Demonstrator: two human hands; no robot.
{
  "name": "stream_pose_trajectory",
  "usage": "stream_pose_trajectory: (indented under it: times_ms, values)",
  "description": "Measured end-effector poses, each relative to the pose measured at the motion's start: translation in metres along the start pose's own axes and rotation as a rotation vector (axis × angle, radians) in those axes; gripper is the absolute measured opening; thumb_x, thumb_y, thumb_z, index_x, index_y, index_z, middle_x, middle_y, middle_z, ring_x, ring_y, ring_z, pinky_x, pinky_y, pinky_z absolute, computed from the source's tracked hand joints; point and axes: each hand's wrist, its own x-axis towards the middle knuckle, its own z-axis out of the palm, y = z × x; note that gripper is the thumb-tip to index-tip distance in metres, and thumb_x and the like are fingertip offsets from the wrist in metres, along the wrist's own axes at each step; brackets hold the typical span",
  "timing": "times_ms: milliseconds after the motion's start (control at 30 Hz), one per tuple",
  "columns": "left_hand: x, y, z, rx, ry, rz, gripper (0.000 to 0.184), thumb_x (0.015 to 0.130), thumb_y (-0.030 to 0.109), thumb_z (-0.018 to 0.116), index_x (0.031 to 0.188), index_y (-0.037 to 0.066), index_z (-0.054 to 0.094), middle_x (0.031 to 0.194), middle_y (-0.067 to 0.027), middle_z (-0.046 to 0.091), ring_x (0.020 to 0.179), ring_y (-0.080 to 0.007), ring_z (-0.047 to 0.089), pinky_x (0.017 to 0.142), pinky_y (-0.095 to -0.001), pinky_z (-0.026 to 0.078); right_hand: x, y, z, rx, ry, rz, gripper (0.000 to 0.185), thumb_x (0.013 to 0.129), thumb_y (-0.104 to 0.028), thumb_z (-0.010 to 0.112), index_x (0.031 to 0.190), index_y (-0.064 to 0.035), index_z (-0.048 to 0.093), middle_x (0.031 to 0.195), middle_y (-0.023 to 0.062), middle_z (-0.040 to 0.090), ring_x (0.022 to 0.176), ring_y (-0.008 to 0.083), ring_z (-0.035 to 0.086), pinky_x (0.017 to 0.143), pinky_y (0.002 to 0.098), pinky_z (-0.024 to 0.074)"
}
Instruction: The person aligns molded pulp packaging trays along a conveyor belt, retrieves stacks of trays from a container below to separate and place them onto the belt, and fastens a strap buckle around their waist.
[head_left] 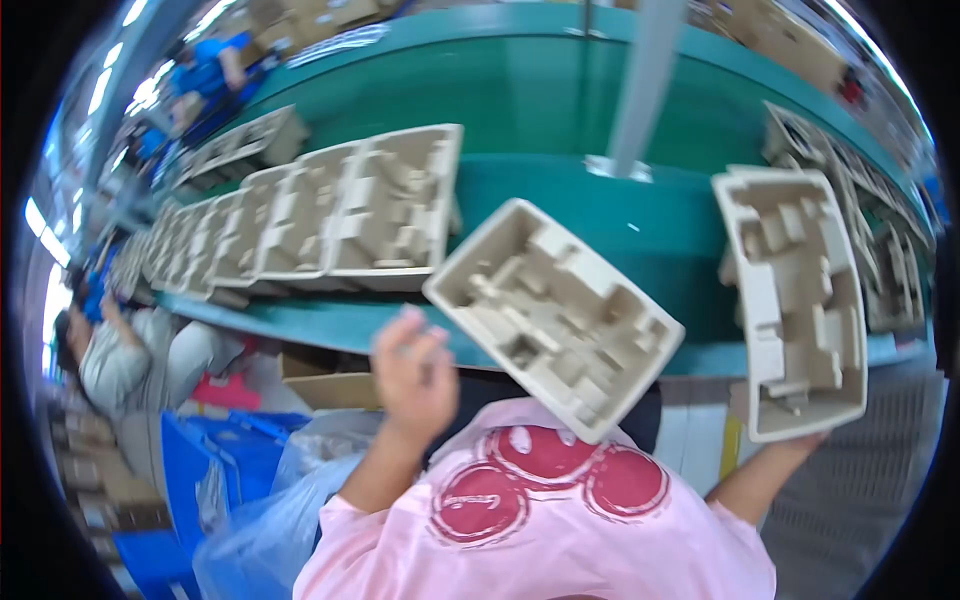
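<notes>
My left hand [415, 372] is raised in front of the table edge, slightly blurred, its fingers loosely bent and apart with nothing in them. Just to its right, a beige moulded pulp tray [560, 312] sits askew, its moulded hollows facing up and its near corner jutting over the edge toward my shirt. My right hand [812, 440] is at the lower end of another such pulp tray [762, 300] on the right, supporting it from below; most of its fingers are hidden behind the tray.
A row of pulp trays [390, 205] leans along the green table [530, 100] to the left. More trays [890, 270] stand at far right. A grey post [645, 90] rises from the table. Blue bins [225, 455] and a plastic bag [270, 525] are lower left. Another person [140, 350] sits further left.
</notes>
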Motion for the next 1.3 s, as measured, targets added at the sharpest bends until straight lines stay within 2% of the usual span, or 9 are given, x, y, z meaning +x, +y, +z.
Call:
stream_pose_trajectory:
  times_ms: [100, 133, 200, 467, 667, 800, 1067, 1133, 1300]
  values:
    - [-0.004, 0.012, 0.011, -0.215, -0.077, 0.417, 0.032, 0.085, 0.019, 0.063, 0.115, 0.012, 0.062, 0.13, -0.012, 0.052, 0.11, -0.0305, 0.053, 0.09, -0.044, 0.044, 0.029, 0.034, -0.136, -0.002, -0.254, -0.177, 0.059, 0.095, -0.019, 0.053, 0.147, -0.0023, 0.032, 0.14, 0.0163, 0.047, 0.114, 0.0269, 0.052, 0.1, 0.0416, 0.0397]
    - [-0.001, 0.018, 0.016, -0.248, -0.167, 0.487, 0.039, 0.088, 0.038, 0.062, 0.119, 0.014, 0.061, 0.136, -0.01, 0.05, 0.115, -0.0311, 0.052, 0.091, -0.0465, 0.043, 0.049, 0.049, -0.132, -0.006, -0.322, -0.247, 0.059, 0.093, -0.011, 0.057, 0.147, -0.0056, 0.035, 0.141, 0.0122, 0.049, 0.127, 0.0247, 0.049, 0.11, 0.0401, 0.0348]
    - [0.002, 0.033, 0.022, -0.163, -0.162, 0.55, 0.046, 0.087, 0.049, 0.062, 0.119, 0.015, 0.06, 0.131, -0.0108, 0.051, 0.122, -0.0339, 0.048, 0.094, -0.0521, 0.041, 0.053, 0.05, -0.1, -0.067, -0.369, -0.225, 0.057, 0.093, -0.012, 0.057, 0.145, -0.0051, 0.037, 0.14, 0.0125, 0.049, 0.125, 0.0246, 0.049, 0.108, 0.0402, 0.0365]
    - [0.003, 0.035, 0.029, -0.302, -0.377, 0.33, 0.044, 0.08, 0.04, 0.07, 0.111, 0.011, 0.057, 0.129, -0.0102, 0.051, 0.13, -0.0402, 0.04, 0.103, -0.0593, 0.033, 0.019, 0.035, -0.045, -0.476, -0.493, -0.177, 0.054, 0.089, -0.01, 0.059, 0.141, -0.0034, 0.045, 0.137, 0.0135, 0.052, 0.121, 0.0247, 0.052, 0.104, 0.0411, 0.0406]
    - [0.012, 0.016, 0.033, -0.509, -0.392, 0.267, 0.042, 0.075, 0.03, 0.071, 0.11, 0.01, 0.057, 0.133, -0.0112, 0.051, 0.131, -0.0386, 0.039, 0.106, -0.0583, 0.031, 0.044, 0.057, -0.055, -0.246, -0.387, -0.154, 0.068, 0.081, -0.013, 0.068, 0.143, -0.0015, 0.041, 0.139, 0.0133, 0.051, 0.125, 0.0242, 0.049, 0.107, 0.0392, 0.0366]
    - [0.03, 0.002, 0.023, -0.234, -0.29, 0.321, 0.035, 0.075, 0.017, 0.065, 0.109, 0.01, 0.06, 0.131, -0.0076, 0.055, 0.13, -0.0343, 0.044, 0.111, -0.0559, 0.025, 0.033, 0.048, -0.035, -0.476, -0.455, -0.199, 0.081, 0.07, -0.012, 0.077, 0.142, -0.0008, 0.041, 0.136, 0.0129, 0.053, 0.121, 0.0245, 0.051, 0.104, 0.038, 0.0382]
    - [0.027, -0.011, 0.013, 0.124, -0.263, 0.21, 0.037, 0.077, 0.009, 0.058, 0.114, 0.012, 0.062, 0.131, -0.0029, 0.056, 0.131, -0.0287, 0.044, 0.115, -0.0549, 0.013, -0.01, 0.071, 0.028, -0.505, -0.711, -0.205, 0.08, 0.063, -0.013, 0.08, 0.135, 0.0018, 0.047, 0.126, 0.0184, 0.056, 0.109, 0.0257, 0.055, 0.095, 0.0389, 0.0443]
    - [0.029, -0.013, 0.01, 0.178, -0.241, 0.177, 0.038, 0.078, 0.008, 0.057, 0.115, 0.013, 0.063, 0.131, -0.0016, 0.056, 0.132, -0.0276, 0.044, 0.116, -0.0547, 0.011, -0.007, 0.081, 0.029, -0.743, -0.814, 0.077, 0.086, 0.059, -0.013, 0.081, 0.136, 0.0018, 0.045, 0.129, 0.0182, 0.054, 0.108, 0.0263, 0.055, 0.095, 0.039, 0.0446]
    - [0.049, -0.042, -0.019, 0.315, -0.037, 0.109, 0.04, 0.078, 0.011, 0.061, 0.118, 0.015, 0.062, 0.134, -0.0043, 0.055, 0.131, -0.0274, 0.043, 0.113, -0.0561, 0.013, -0.013, 0.073, 0.046, -0.906, -0.878, 0.192, 0.089, 0.059, -0.011, 0.08, 0.139, 0.0017, 0.042, 0.132, 0.0183, 0.054, 0.115, 0.0278, 0.054, 0.098, 0.0366, 0.0417]
